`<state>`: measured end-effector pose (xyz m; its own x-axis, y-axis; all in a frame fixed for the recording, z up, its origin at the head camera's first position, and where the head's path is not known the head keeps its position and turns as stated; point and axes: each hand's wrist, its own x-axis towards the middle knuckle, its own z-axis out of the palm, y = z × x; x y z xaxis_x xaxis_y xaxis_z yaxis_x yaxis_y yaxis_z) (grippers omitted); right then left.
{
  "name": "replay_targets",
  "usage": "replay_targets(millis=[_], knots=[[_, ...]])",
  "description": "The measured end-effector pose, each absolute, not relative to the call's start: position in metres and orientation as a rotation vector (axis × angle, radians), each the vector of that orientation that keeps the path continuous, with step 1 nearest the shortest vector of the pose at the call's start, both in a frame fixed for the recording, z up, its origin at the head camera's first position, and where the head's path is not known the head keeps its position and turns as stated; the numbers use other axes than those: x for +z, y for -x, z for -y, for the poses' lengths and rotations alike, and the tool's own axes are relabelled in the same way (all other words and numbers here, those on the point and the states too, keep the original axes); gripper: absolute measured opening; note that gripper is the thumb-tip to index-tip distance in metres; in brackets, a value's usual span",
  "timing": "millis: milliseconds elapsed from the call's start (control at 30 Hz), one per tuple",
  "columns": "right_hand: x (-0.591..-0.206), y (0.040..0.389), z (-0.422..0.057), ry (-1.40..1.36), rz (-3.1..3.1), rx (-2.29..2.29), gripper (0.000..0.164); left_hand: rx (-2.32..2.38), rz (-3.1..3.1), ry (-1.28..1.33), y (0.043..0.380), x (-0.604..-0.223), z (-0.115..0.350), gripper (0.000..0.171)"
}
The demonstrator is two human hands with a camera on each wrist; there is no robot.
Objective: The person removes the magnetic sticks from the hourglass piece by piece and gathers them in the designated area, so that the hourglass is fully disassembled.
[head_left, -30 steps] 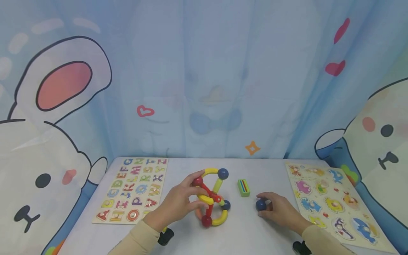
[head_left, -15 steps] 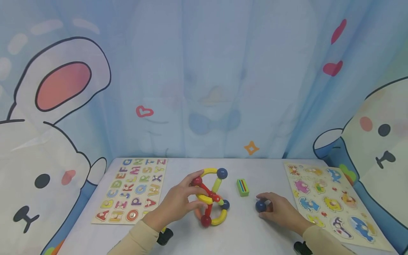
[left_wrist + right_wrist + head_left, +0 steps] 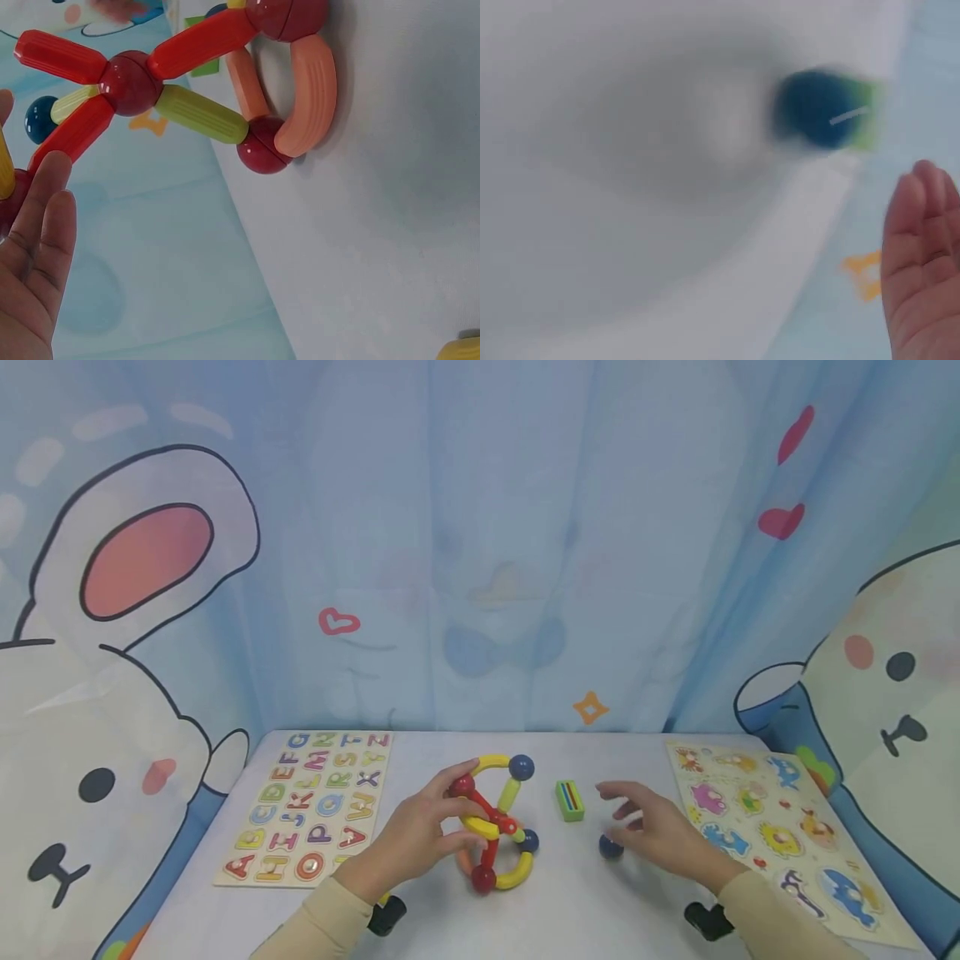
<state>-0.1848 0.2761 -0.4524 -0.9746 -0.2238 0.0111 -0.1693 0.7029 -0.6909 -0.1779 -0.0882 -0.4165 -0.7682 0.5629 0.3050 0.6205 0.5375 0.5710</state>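
White table (image 3: 570, 910) holds the lot. Taking the ball-and-stick model as clock centre, the animal board (image 3: 783, 806) is way out at 3 o'clock, the letter board (image 3: 335, 858) at 9. The ball-and-stick model (image 3: 506, 823) is pinched by the left hand (image 3: 423, 835), same as half a second ago. Right hand (image 3: 660, 835) is what changed: it had the loose blue ball, now it's let go, fingers loose. Green block (image 3: 569, 800) sits between 2 and 3, and the loose blue ball (image 3: 611, 849) at 3, pretty much where it was. Its top hides behind the thumb from the head cam. Right wrist cam is a blur, left one crops the hand and model, plus some yellow piece (image 3: 459, 349) around 5 o'clock I can't identify
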Motion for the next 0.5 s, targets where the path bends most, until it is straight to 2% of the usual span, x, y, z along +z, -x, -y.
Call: replay_targets(millis=[100, 233, 500], knots=[[-0.431, 0.197, -0.249, 0.466, -2.771, -1.318, 0.052, -1.061, 2.692, 1.026, 0.178, -0.416, 0.089, 0.029], [-0.412, 0.216, -0.213, 0.527, -2.554, -1.482, 0.053, -1.070, 2.656, 1.055, 0.179, -0.418, 0.088, 0.029], [-0.406, 0.235, -0.181, 0.550, -2.327, -1.526, 0.043, -1.082, 2.661, 1.080, 0.179, -0.417, 0.089, 0.032]])
